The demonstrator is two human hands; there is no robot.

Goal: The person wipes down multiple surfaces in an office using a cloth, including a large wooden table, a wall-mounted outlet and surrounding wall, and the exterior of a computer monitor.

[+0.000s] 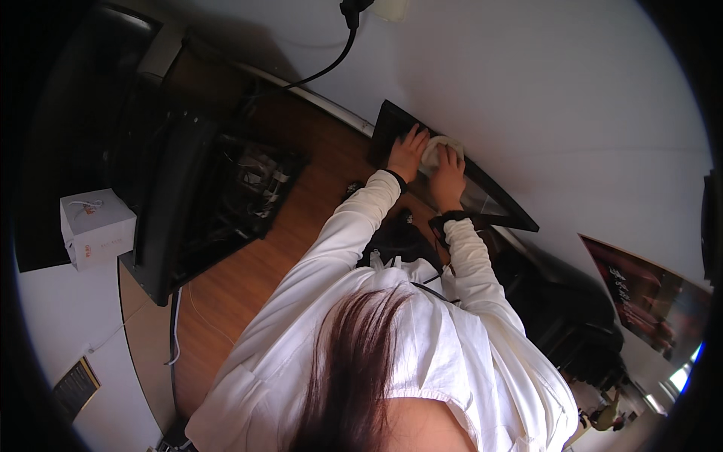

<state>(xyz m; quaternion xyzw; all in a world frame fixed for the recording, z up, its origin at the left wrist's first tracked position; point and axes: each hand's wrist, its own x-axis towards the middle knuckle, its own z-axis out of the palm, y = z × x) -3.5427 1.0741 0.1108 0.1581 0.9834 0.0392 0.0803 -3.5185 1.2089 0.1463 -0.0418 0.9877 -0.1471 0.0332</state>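
A long black-framed flat panel (498,205) with a glossy face stands close to the wall in front of me; whether it is a screen or something else I cannot tell. My right hand (449,184) presses a pale cloth (437,153) against it, fingers laid over the cloth. Just left of the cloth, my left hand (407,156) rests on the panel's left part with its fingers stretched out and holding nothing. The cloth lies between the two hands, partly hidden under the right fingers. A dark band sits at each wrist.
To the left, a black cabinet (163,211) holds tangled cables, with a white paper bag (98,226) beside it. A black plug and cord (348,49) hang on the wall. Below is wooden floor (290,218). A black chair (565,297) and a dark poster (640,290) are at right.
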